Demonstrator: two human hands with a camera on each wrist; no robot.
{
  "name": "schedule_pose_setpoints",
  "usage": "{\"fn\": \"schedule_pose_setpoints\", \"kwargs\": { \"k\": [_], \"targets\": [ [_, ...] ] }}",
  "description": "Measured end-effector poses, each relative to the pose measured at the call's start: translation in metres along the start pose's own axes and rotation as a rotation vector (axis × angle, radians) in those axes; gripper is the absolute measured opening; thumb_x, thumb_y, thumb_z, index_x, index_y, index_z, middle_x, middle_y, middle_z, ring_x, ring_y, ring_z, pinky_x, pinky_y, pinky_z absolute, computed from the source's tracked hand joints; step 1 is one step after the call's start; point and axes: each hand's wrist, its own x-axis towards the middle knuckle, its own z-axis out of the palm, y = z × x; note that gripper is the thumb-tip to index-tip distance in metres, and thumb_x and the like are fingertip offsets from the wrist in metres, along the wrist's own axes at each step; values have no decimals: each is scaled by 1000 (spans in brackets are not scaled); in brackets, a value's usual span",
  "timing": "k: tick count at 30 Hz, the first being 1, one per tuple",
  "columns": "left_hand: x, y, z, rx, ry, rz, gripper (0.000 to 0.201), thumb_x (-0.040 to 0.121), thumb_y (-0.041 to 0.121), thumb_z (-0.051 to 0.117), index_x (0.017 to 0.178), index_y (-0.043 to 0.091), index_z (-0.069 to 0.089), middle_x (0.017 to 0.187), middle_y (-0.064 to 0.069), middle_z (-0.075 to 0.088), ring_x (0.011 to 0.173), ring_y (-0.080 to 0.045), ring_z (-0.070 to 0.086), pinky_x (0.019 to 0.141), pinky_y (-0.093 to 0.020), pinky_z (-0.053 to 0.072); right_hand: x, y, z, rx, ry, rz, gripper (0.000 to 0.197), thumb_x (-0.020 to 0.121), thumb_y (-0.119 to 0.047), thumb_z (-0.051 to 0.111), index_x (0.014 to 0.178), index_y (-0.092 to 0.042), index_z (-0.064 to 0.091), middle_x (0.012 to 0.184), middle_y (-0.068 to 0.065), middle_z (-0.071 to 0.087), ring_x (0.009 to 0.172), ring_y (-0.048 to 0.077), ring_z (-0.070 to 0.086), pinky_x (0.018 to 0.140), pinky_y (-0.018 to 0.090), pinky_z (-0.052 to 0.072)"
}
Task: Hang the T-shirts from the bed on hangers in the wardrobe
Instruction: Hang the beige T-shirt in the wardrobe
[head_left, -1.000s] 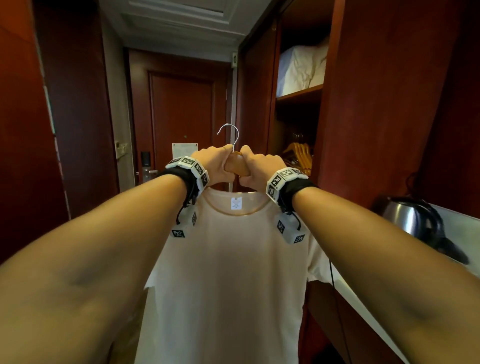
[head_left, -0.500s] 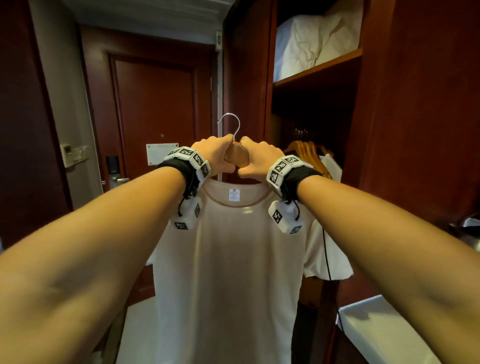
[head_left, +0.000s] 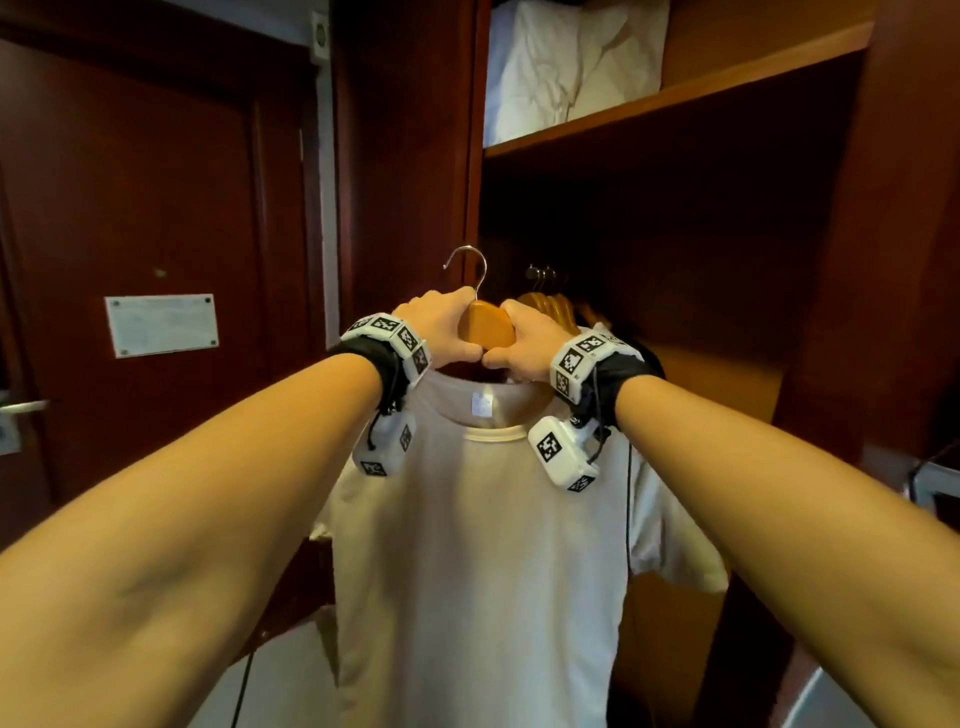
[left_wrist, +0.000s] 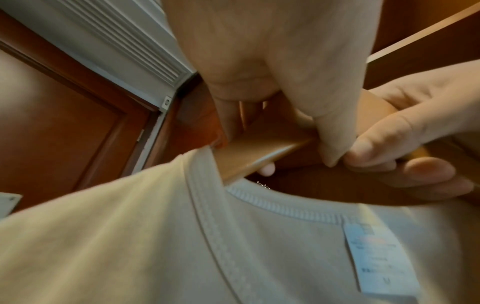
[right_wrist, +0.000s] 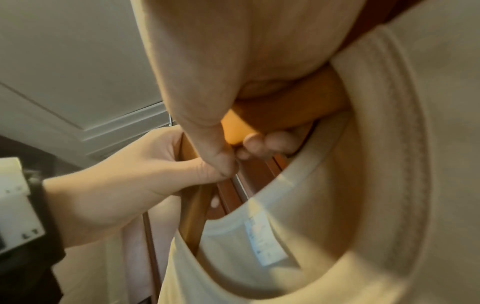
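Observation:
A cream T-shirt (head_left: 478, 545) hangs on a wooden hanger (head_left: 485, 327) with a metal hook (head_left: 470, 265), held up before the open wardrobe (head_left: 675, 218). My left hand (head_left: 441, 332) grips the hanger's left shoulder and my right hand (head_left: 524, 343) grips its right shoulder, thumbs meeting below its middle. In the left wrist view my left hand (left_wrist: 272, 86) curls round the hanger (left_wrist: 259, 156) above the T-shirt (left_wrist: 130, 236) collar. The right wrist view shows my right hand (right_wrist: 233, 72) round the hanger (right_wrist: 236, 131) inside the T-shirt (right_wrist: 389, 164) neck.
Several empty wooden hangers (head_left: 550, 301) hang inside the wardrobe, just behind my right hand. White bedding (head_left: 566, 62) lies on the shelf (head_left: 675, 98) above. A dark wooden door (head_left: 145, 234) with a white notice (head_left: 161, 325) stands at left.
The view has swung right and closer to the wardrobe. The T-shirt on its hanger now hangs directly before the opening, still gripped by both hands.

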Motion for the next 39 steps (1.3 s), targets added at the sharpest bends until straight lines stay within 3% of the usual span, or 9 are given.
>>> {"fn": "schedule_pose_setpoints", "kwargs": {
  "k": [4,8,14,18,23,28,31,35,39],
  "targets": [
    [49,-19,27,-103,-15,95,48,79,52,71,110,28,42,88,2,59,78,-22,62,65,-35,49,37,15,1,-152,124,121,46,77,-32,80,113,-20,54,101,1,59,86,18,60,66,29,48],
    [88,-19,55,-171,-58,181,52,79,55,70,112,23,45,90,0,59,79,-23,61,67,-36,50,56,37,3,-290,204,249,55,73,-45,80,116,-21,55,109,4,62,97,25,61,88,46,54],
    [144,-12,102,-255,-198,235,60,82,51,70,127,17,50,111,-5,61,99,-27,62,88,-43,53,59,86,-15,-364,285,480,41,78,-37,78,107,-21,54,101,5,63,89,25,62,78,41,56],
    [176,-9,130,-281,-222,260,71,79,59,64,135,19,47,118,-5,62,103,-26,60,91,-45,52,59,119,-28,-405,323,606,37,78,-35,78,102,-20,53,95,5,62,85,25,62,74,40,55],
    [217,10,163,-290,-250,280,73,77,62,63,134,17,51,118,-5,62,104,-26,60,92,-44,52,66,161,-43,-485,292,695,41,77,-36,77,108,-19,56,106,8,64,91,28,63,72,38,50],
    [263,30,196,-198,-252,290,44,92,46,55,124,16,59,114,-7,65,100,-26,61,90,-42,52,78,203,-56,-569,215,757,40,80,-35,77,108,-17,56,107,6,62,95,29,63,80,42,56],
    [284,38,214,-174,-271,289,41,96,47,48,117,15,63,115,-8,63,100,-27,60,91,-45,50,84,223,-58,-574,143,788,40,78,-36,79,106,-16,57,104,8,63,91,29,64,77,41,57],
    [308,49,239,-144,-291,293,42,98,44,41,120,15,62,123,-12,61,109,-30,58,97,-44,47,89,248,-60,-585,110,836,41,78,-35,79,107,-14,59,105,8,64,92,30,65,76,40,58],
    [329,60,263,-68,-304,296,43,103,36,41,136,11,55,136,-13,56,125,-31,52,105,-40,40,96,271,-59,-596,119,872,39,79,-34,79,108,-15,60,103,8,65,90,29,66,76,40,59]
  ]
}}
